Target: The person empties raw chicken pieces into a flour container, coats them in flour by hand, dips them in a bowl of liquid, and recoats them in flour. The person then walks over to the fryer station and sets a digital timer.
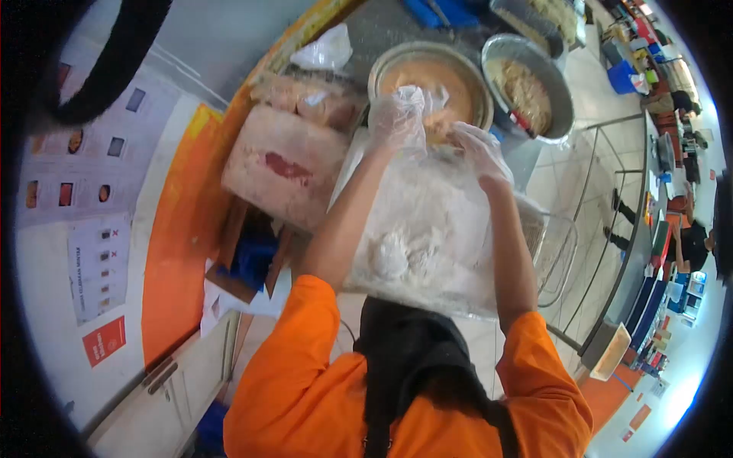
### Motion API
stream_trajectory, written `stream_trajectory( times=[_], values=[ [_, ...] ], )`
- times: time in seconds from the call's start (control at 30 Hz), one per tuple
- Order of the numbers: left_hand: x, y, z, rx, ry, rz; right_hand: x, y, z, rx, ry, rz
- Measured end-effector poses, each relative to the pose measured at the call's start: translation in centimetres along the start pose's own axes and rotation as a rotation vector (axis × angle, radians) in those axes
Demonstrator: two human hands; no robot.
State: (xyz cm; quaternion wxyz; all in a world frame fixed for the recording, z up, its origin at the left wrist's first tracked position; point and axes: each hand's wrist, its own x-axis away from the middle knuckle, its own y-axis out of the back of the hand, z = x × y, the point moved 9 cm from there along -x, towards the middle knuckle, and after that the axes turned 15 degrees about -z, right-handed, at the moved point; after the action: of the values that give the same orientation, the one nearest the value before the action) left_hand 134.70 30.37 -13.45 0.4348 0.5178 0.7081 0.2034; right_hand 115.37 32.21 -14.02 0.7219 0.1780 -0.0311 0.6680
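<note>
My left hand (399, 120), in a clear plastic glove, is at the near rim of a metal bowl (377, 76) of orange-brown batter (420, 75). Its fingers are curled, and what they hold, if anything, is hidden. Opposite it, my right hand (482, 151), also gloved, has its fingers stretched towards the left. A wet, batter-coloured piece (440, 122) shows between the hands; I cannot tell whether either touches it. Below them lies a tray (466, 263) spread with white flour, with a floured lump (389, 256) at its near side.
Left of the tray sits a pale, flour-dusted block (263, 187) with a red patch, beside bagged pale food (317, 103). A metal basin (561, 118) of wet food stands at the right. A wire rack (557, 248) borders the tray. People (693, 244) are farther right.
</note>
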Motion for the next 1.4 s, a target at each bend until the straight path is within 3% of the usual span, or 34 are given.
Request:
stream_trajectory(
  times=[0.07, 0.13, 0.23, 0.3, 0.37, 0.4, 0.47, 0.53, 0.57, 0.63, 0.77, 0.83, 0.87, 0.93, 1.0, 1.07, 1.13, 1.17, 1.2, 1.3, 1.4],
  values=[
    [5.0, -1.1, 0.9, 0.079, -0.050, 0.047, 4.4, 0.7, -1.6, 0.239, 0.130, 0.041],
    [11.5, 0.2, -0.7, 0.491, 0.349, 0.296, 7.9, 0.2, -4.9, 0.569, 0.286, 0.104],
    [22.3, -2.6, -0.6, -0.115, 0.060, 0.614, 13.3, -3.0, -10.6, 0.907, 0.558, 0.410],
    [26.2, -2.1, -1.1, -0.120, 0.094, 0.654, 15.6, -2.2, -11.8, 0.684, 0.807, 0.409],
    [27.3, -0.2, -2.7, 0.017, 0.257, 0.657, 16.3, -0.6, -13.4, 0.828, 0.730, 0.382],
    [27.5, 0.7, -3.4, 0.070, 0.327, 0.659, 16.3, 0.9, -14.0, 1.089, 0.531, 0.355],
    [27.5, 1.7, -5.4, 0.079, 0.319, 0.599, 17.1, 1.2, -12.5, 1.234, 0.487, 0.345],
    [28.9, 0.9, -9.2, -0.331, -0.190, 0.126, 17.3, -0.3, -11.8, 1.044, 0.502, 0.315],
    [30.5, 0.8, -10.9, -0.574, -0.334, -0.159, 17.3, -0.8, -11.3, 0.955, 0.504, 0.294],
    [30.4, -1.2, -8.9, 0.031, 0.088, 0.113, 16.6, -2.0, -11.6, 0.982, 0.426, 0.244],
    [31.0, -0.7, -6.5, 0.221, 0.162, 0.108, 16.3, -1.6, -11.4, 1.232, 0.171, 0.380],
    [30.4, 1.9, -4.8, 0.359, 0.202, 0.086, 15.8, 2.5, -16.3, 0.991, -0.100, 0.416],
    [29.8, 2.4, -3.8, 0.224, 0.364, 0.319, 15.6, 4.4, -18.4, 0.865, -0.229, 0.417],
    [31.1, 0.7, -1.7, 0.062, 0.417, 0.564, 15.8, 6.9, -19.3, 0.752, -0.168, 0.329],
    [28.2, 4.1, -1.8, 0.179, 0.383, 0.245, 15.5, 9.3, -21.7, 0.434, -0.118, 0.368],
    [25.8, 6.7, -2.3, 0.402, 0.319, -0.025, 15.1, 11.5, -19.1, 0.434, -0.157, 0.161],
    [24.1, 5.9, -5.6, 0.255, 0.164, 0.039, 16.8, 9.0, -11.2, 0.437, -0.122, -0.039],
    [23.3, 5.5, -7.4, 0.179, 0.084, 0.064, 16.4, 7.4, -11.0, 0.405, 0.052, -0.004],
    [23.4, 3.9, -8.1, 0.182, 0.140, 0.061, 16.2, 6.0, -10.8, 0.372, 0.229, 0.032],
    [25.6, -2.5, -7.2, 0.482, 0.619, -0.005, 16.8, 3.6, -7.9, 0.846, 0.290, -0.100],
    [25.6, -3.8, -9.9, 0.066, 0.135, 0.067, 16.4, 4.1, -11.9, 1.034, 0.205, 0.030]
  ],
)
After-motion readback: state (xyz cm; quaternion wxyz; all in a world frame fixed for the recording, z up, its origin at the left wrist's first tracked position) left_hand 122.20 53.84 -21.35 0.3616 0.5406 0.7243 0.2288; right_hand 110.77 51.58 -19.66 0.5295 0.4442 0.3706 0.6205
